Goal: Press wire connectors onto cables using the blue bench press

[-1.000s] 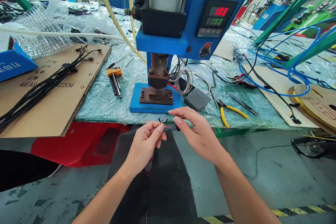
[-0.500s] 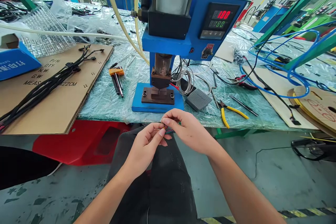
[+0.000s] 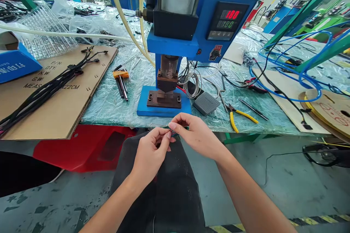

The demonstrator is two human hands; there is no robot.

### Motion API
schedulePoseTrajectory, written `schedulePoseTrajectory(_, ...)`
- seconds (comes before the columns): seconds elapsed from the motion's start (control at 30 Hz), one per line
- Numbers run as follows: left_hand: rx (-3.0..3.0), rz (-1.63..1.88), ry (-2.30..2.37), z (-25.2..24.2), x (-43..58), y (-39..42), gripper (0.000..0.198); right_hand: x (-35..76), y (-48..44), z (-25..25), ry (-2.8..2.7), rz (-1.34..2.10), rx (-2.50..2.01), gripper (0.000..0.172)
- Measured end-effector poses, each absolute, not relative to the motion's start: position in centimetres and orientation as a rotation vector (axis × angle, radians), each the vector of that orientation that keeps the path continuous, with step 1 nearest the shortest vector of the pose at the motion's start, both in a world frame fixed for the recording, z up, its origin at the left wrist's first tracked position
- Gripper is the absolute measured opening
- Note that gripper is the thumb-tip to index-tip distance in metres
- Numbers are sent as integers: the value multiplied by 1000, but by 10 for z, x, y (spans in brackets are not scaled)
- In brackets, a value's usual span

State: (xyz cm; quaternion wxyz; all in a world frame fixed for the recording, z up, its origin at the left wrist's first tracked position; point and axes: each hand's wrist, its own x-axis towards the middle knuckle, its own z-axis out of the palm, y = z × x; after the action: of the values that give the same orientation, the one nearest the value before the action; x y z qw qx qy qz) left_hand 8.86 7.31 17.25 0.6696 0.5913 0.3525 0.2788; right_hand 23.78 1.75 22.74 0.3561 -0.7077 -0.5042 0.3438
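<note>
Thin dark wires (image 3: 175, 134) pass between my two hands, just in front of the table edge and above my lap. My left hand (image 3: 153, 149) pinches them between thumb and forefinger. From the other side my right hand (image 3: 193, 133) pinches the same wires, its fingertips touching or almost touching the left ones. The wire ends are mostly hidden by my fingers. Straight ahead stands a blue press (image 3: 175, 43) with a dark metal die (image 3: 165, 99) on its base, apart from my hands. Its display (image 3: 228, 20) reads 180 in red and in green.
Yellow-handled cutters (image 3: 242, 116) and a grey pedal (image 3: 206, 103) lie right of the press. Left are an orange-clipped tool bundle (image 3: 120, 80) and black cables (image 3: 51, 87) on cardboard (image 3: 62, 116). A cardboard reel (image 3: 330, 111) sits far right, below blue hoses (image 3: 295, 98). A red stool (image 3: 82, 153) stands under the table.
Both hands stay at nearly the same spot. My left fingers have shifted slightly on the wires, and less of the wires shows between the fingertips.
</note>
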Motion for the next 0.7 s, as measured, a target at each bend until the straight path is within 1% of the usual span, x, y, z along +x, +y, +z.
schedulePoseTrajectory(0.2,1253,637,770,175,91,72,24,242,18,226,-1335,887,-1785,21)
schedulePoseTrajectory(0.4,1174,595,716,182,93,78,20,241,18,224,-1253,982,-1669,18)
schedulePoseTrajectory(0.7,968,524,708,180,96,83,28,240,21,219,-1232,910,-1649,18)
